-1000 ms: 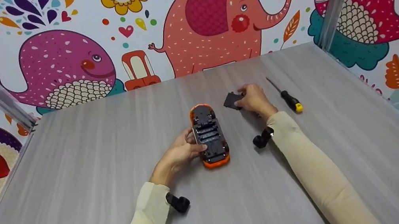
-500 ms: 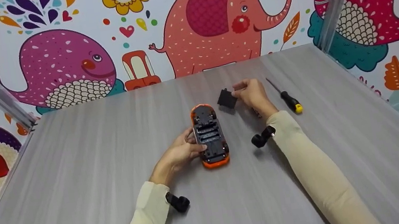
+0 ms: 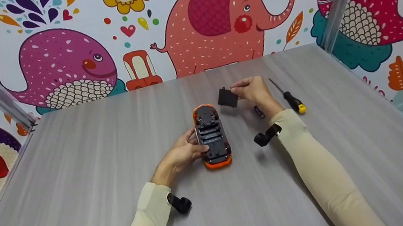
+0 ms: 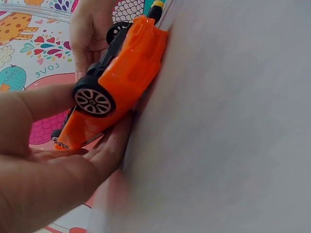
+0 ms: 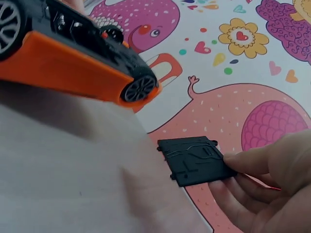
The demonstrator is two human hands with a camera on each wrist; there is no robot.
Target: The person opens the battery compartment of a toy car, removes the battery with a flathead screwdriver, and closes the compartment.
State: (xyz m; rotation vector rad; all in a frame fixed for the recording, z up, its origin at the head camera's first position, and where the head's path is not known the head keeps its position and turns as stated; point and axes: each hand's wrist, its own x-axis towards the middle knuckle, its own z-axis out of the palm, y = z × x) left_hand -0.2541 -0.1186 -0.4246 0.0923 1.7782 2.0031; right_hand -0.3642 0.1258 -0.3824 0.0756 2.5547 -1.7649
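The orange toy car [image 3: 211,135] lies upside down in the middle of the gray table [image 3: 73,169]. The left hand [image 3: 182,154] holds its side. The right hand [image 3: 254,90] pinches a small black cover [image 3: 227,98] above the table, near a screwdriver [image 3: 290,99].

The light is bright, even and soft, with no glare. On the grey table [image 3: 75,181] the shadows are faint and short. The head view is sharp but bends straight lines near the edges. In the wrist views the left hand [image 4: 43,165] at 8 o'clock is blurred.
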